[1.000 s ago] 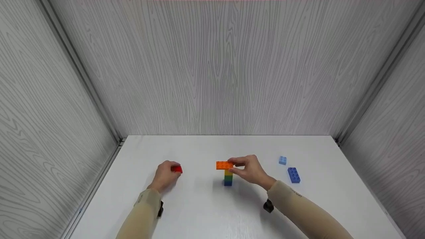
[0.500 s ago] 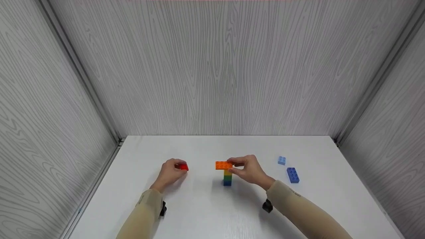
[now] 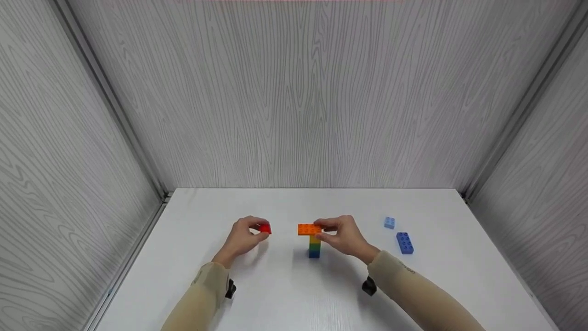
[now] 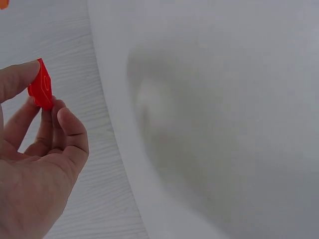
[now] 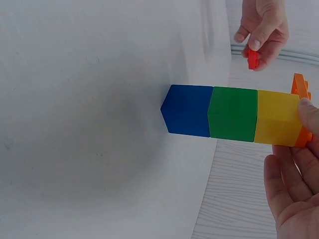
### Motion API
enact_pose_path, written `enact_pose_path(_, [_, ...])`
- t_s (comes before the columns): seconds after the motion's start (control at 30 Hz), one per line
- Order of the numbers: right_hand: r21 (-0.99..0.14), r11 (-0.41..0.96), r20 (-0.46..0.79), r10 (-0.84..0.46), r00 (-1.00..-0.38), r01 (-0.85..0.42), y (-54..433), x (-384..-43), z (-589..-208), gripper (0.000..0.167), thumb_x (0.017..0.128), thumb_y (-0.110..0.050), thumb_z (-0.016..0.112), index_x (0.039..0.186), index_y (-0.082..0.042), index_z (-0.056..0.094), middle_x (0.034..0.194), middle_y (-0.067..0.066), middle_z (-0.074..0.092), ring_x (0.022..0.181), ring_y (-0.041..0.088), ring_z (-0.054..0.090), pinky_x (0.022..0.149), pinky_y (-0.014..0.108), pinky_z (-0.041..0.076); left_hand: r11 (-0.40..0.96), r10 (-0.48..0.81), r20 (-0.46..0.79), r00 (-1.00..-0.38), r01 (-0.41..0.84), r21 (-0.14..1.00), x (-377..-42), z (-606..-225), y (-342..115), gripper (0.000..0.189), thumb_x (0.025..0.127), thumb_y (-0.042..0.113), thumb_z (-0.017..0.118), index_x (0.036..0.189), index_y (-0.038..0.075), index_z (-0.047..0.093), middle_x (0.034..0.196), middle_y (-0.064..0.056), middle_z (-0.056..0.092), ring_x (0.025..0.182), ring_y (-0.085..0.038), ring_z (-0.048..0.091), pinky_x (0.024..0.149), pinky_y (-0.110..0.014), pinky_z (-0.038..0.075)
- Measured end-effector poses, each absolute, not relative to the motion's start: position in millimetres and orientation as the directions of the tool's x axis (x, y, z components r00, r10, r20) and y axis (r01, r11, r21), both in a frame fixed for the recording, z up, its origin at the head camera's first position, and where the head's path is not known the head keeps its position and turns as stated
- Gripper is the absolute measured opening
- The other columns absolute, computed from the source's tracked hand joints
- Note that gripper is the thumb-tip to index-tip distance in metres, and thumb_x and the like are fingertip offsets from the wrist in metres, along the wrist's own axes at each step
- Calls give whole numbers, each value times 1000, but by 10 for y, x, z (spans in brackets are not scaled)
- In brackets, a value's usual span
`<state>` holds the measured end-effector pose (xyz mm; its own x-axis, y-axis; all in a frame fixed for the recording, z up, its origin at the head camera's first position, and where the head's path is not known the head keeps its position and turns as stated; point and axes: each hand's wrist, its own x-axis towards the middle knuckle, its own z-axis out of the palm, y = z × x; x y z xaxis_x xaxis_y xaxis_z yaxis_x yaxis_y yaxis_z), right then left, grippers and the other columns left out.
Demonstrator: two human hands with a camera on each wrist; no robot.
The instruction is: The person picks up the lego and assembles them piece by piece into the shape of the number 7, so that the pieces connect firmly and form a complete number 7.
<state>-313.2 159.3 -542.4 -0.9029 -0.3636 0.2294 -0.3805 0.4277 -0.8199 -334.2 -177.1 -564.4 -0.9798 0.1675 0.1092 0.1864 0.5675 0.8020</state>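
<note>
a narrow gap over the white tabletop (image 3: 275,294) lies between the red brick (image 3: 266,229) pinched in the left hand (image 3: 242,236) and the orange eight-stud brick (image 3: 306,229). under the latter's overhanging left end, fingers could pass beside the upright blue-green-yellow column (image 3: 314,247). the right hand (image 3: 347,236) grips its other end, blocking approach from that side. behind the column, a way runs up to the wood-grain back panel (image 3: 294,101); well to the right, the light blue four-stud brick (image 3: 389,223) and blue eight-stud brick (image 3: 405,242) are low obstacles.
</note>
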Motion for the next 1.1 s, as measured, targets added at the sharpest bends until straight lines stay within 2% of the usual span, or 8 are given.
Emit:
enact_pose_path(0.17, [-817,410,253,-377,-891,-405,1593,-3122,-5412,34,100,-7,84,134,-2,81,134,17,82,123,37,80,108,58,64,523,230,156,-961,258,813,-3300,-5533,-1635,29,100,14,84,129,11,83,121,-6,82,116,-23,72,95,-37,59])
enact_pose_path(0.43, [-795,457,236,-371,-898,-398,1580,-3119,-5398,34,101,-11,84,135,-6,82,134,12,83,121,32,80,108,52,65,498,315,175,-933,319,806,-3252,-5434,-1455,30,101,16,82,131,13,83,125,-5,82,116,-24,69,93,-28,58])
enact_pose_path(0.77, [-789,466,236,-372,-897,-401,1583,-3127,-5395,35,101,-15,85,135,-9,82,133,10,84,119,29,81,107,51,66,448,374,205,-904,370,814,-3221,-5439,-1321,29,102,17,82,130,12,83,126,-5,82,114,-21,69,89,-25,57])
enact_pose_path(1.1, [-793,466,230,-366,-902,-392,1577,-3140,-5420,33,102,-11,84,134,-5,82,132,10,85,118,29,82,106,50,66,394,369,253,-894,397,829,-3182,-5452,-1210,30,102,17,83,131,11,83,126,-7,84,114,-24,70,90,-25,56])
